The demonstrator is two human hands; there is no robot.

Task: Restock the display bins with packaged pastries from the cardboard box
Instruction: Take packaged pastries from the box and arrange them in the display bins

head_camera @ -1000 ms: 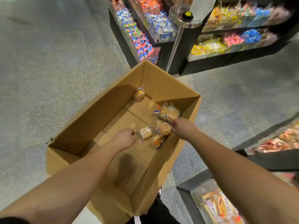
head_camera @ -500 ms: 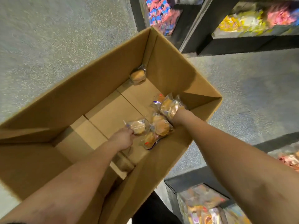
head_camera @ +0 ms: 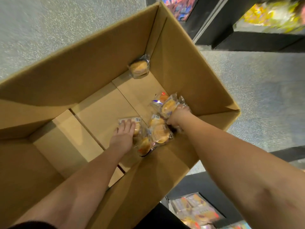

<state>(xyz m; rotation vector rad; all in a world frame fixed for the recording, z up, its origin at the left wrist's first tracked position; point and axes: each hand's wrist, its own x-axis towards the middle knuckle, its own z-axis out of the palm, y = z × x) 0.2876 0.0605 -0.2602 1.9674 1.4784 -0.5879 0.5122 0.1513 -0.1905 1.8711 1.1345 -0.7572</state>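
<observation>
Left hand point(head_camera: 123, 138) newly flat on pastry point(head_camera: 132, 123), lone packet point(head_camera: 139, 68) beyond.

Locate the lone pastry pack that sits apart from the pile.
In the head view, the lone pastry pack lies in the far corner of the cardboard box, against its walls, well beyond both hands.

Plain tan cardboard box point(head_camera: 92, 63), golden-yellow pastries point(head_camera: 158, 131) in clear wrappers, on a speckled grey floor point(head_camera: 49, 22).

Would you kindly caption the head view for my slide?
Both hands gather wrapped pastries inside a nearly empty cardboard box.
</observation>
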